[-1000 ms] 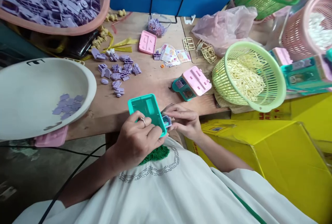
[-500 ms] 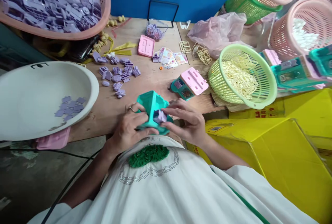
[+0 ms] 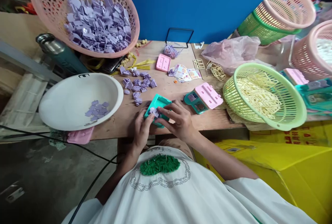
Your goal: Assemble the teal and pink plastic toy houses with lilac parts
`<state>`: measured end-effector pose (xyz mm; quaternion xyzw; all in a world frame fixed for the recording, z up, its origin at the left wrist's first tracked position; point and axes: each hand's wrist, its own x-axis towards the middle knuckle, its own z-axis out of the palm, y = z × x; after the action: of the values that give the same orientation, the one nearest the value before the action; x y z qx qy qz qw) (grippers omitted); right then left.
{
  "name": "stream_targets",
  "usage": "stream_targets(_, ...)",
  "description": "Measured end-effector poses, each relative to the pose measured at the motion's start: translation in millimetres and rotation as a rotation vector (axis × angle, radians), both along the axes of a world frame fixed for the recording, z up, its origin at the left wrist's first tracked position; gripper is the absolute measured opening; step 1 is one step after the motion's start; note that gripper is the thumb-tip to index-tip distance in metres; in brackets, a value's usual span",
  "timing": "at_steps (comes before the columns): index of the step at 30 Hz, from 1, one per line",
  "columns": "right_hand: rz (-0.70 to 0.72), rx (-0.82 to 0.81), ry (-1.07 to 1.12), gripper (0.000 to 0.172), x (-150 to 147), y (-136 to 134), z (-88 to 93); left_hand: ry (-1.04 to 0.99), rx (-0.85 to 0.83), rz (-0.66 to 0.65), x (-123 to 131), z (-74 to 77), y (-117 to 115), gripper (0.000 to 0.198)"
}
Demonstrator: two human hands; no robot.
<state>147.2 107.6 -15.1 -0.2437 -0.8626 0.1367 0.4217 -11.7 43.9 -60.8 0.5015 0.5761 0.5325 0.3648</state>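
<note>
Teal plastic, smooth and with a raised rim, shapes the open box [image 3: 161, 101] between my two hands. My left hand [image 3: 142, 129] is clamped on its left wall, thumb over the rim against a small lilac piece [image 3: 155, 111] at the near left corner. My right hand [image 3: 181, 119] reaches over the near right side, finger and thumb parted around that corner; I cannot tell whether they pinch the piece. The box sits just in front of my shirt [image 3: 166, 205], at the near edge of the wooden worktop [image 3: 168, 87]; whether it rests there, I cannot make out. My right hand covers much of its near side.

Just beyond lie loose lilac parts [image 3: 140, 84], and to the right a teal box with a ribbed pink lid [image 3: 206, 95]. Farther out stand a glossy white basin [image 3: 64, 104] on my left and a slatted lime basket [image 3: 233, 98] of pale sprues [image 3: 259, 96] on my right. At the right edge, a pink basket [image 3: 302, 56] is cut off, its white contents hard to identify.
</note>
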Motion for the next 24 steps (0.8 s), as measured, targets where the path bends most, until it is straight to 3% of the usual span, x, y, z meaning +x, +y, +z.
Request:
stream_targets(7, 0.065, 0.044, -0.086, 0.022, -10.0, -2.1, 2.2, -0.238, -0.067, 0.254, 10.1, -4.5, 5.5, 0.036)
stream_targets(10, 0.079, -0.005, -0.102, 0.021, -12.0, -1.1, 3.1, -0.272, -0.117, 0.302, 9.4, -8.8, 3.0, 0.037)
stream_targets(13, 0.188, -0.109, -0.068, 0.025, -4.1, 6.9, 12.1, -0.300, -0.163, 0.199, -1.5, -8.4, 5.7, 0.035)
stream_targets(17, 0.317, -0.114, -0.131, 0.035, 10.5, 23.6, 25.8, -0.277, -0.145, -0.096, -22.4, -4.6, 25.6, 0.032)
stream_targets(21, 0.325, -0.117, -0.249, 0.038, 15.1, 28.3, 20.7, -0.177, -0.097, -0.037, -25.3, -1.7, 40.7, 0.044)
stream_targets(24, 0.238, -0.124, -0.234, 0.039, 15.0, 20.3, 8.5, -0.145, -0.073, 0.034, -14.0, 1.6, 31.8, 0.046)
